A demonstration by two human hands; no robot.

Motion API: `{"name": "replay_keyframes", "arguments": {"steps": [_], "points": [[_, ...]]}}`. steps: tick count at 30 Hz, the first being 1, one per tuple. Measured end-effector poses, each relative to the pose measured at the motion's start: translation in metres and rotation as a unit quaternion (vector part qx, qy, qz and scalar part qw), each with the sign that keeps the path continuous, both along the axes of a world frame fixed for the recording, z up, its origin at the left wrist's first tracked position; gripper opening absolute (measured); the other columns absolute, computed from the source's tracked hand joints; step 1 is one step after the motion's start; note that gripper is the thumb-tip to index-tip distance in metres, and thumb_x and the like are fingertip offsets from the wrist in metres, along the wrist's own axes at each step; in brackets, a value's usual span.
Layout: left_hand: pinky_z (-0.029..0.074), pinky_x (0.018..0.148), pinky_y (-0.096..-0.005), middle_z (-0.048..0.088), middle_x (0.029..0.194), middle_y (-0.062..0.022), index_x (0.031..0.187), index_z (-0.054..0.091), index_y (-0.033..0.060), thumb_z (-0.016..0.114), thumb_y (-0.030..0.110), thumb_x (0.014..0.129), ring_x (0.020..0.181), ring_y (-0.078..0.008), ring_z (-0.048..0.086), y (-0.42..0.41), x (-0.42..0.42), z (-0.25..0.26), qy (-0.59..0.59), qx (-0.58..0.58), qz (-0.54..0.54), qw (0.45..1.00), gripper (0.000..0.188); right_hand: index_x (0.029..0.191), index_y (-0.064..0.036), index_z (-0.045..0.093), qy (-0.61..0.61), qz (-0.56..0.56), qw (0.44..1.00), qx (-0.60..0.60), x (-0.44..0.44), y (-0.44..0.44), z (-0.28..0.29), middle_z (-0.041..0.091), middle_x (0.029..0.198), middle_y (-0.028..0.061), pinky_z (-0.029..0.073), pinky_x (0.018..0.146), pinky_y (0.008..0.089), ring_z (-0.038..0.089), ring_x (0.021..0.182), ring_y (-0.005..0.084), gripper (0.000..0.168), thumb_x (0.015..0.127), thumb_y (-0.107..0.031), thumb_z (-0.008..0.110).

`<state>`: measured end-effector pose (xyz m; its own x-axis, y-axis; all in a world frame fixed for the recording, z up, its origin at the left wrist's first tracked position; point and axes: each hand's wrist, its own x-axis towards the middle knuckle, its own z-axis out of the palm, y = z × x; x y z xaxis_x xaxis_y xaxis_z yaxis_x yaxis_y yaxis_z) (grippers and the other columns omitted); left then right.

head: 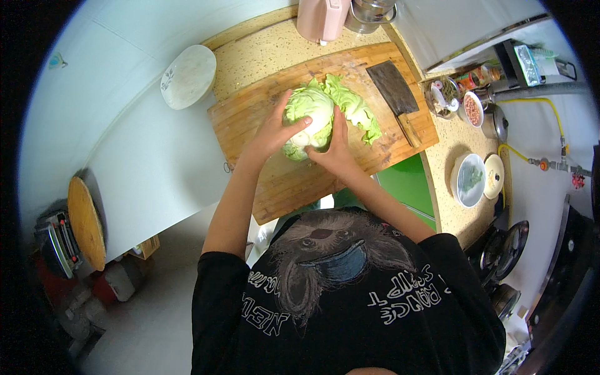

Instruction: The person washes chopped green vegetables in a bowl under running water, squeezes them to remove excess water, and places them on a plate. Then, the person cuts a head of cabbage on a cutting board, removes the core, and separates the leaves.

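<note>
A pale green head of cabbage or lettuce [315,110] rests on a wooden cutting board [286,194]. My left hand [276,129] grips it from the left, thumb lying across its top. On its right and near side, my right hand [335,150] presses with spread fingers. Loose outer leaves [358,112] lie against the head's right side on the board. Farther right, a cleaver [394,89] with a dark blade and a wooden handle lies flat, apart from both hands. The underside of the head is hidden.
A white oval dish [190,77] stands left of the board. Behind it are a pink pitcher [323,21] and a metal pot [369,14]. Along the right counter stand a bowl of peanuts [471,110], a white bowl [461,187] and a lidded pot [498,124]. The board's near edge overhangs the counter.
</note>
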<state>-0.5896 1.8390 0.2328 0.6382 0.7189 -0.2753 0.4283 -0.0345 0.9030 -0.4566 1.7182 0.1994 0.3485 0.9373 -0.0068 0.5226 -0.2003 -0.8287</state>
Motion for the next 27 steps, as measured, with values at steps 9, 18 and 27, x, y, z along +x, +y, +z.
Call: {"name": "replay_keyframes", "arguments": {"steps": [9,18,27], "points": [[0.023,0.101,-0.0524,0.018,0.140,-0.0214,0.136,0.028,0.0099,0.069,0.049,0.065,0.129,-0.0401,0.017,-0.036,0.012,0.014,0.171,0.405,-0.083,0.894,0.091,0.132,-0.011,0.035,-0.001,0.037,0.998,0.046,0.100,-0.003,-0.008,0.029,0.136,0.0222,0.029,0.101,0.0453,0.028,0.125,0.0393,0.068,0.074,-0.028,0.066],[0.025,0.100,-0.0524,0.017,0.137,-0.0233,0.137,0.025,0.0168,0.076,0.034,0.061,0.127,-0.0451,0.013,-0.046,0.034,0.009,0.098,0.301,0.006,0.949,0.093,0.133,-0.019,0.033,-0.382,-0.143,0.887,-0.217,0.203,-0.061,-0.072,0.053,0.104,0.0207,0.043,0.083,0.0394,0.052,0.100,0.0360,0.068,0.071,-0.012,0.062],[0.029,0.098,-0.0517,0.020,0.136,-0.0240,0.136,0.024,0.0178,0.079,0.032,0.055,0.122,-0.0438,0.022,-0.044,0.037,0.009,0.114,0.311,-0.024,0.943,0.099,0.110,-0.010,0.047,-0.019,-0.187,0.982,-0.009,0.134,-0.060,0.017,0.056,0.074,0.0100,0.045,0.063,0.0332,0.056,0.068,0.0235,0.046,0.068,-0.014,0.066]]}}
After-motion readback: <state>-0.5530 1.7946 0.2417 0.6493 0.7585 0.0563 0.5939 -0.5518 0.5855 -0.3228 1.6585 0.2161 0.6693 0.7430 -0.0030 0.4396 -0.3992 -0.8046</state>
